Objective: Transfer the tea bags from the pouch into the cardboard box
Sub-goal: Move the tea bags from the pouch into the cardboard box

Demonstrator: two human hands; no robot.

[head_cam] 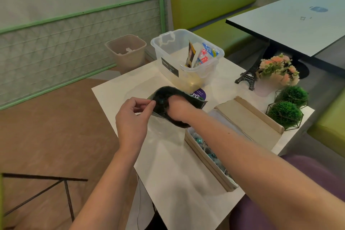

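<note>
- Head view looks down on a white tabletop [168, 155] where both bare arms reach forward.
- Left hand [132, 115] pinches the near edge of the dark pouch [168, 93] between thumb and curled fingers, holding its mouth wide.
- Right hand [177, 108] is plunged into the pouch opening; its fingers are hidden inside, so I cannot tell whether they are clenched on anything.
- Pouch is lifted off the tabletop, tilted, its mouth facing the person (a purple label shows at its far end).
- Cardboard box [207, 157] lies just right of the pouch, under the right forearm, its lid [248, 117] flipped open toward the right.
- Tea bags [207, 149] with teal tags already lie along the box's trough.
- Clear plastic bin [186, 58] stands behind the pouch, with a few sachets upright in it.
- Small tower model [247, 76], a flower pot [276, 73] and two green ball plants [285, 112] sit along the tabletop's right edge.
</note>
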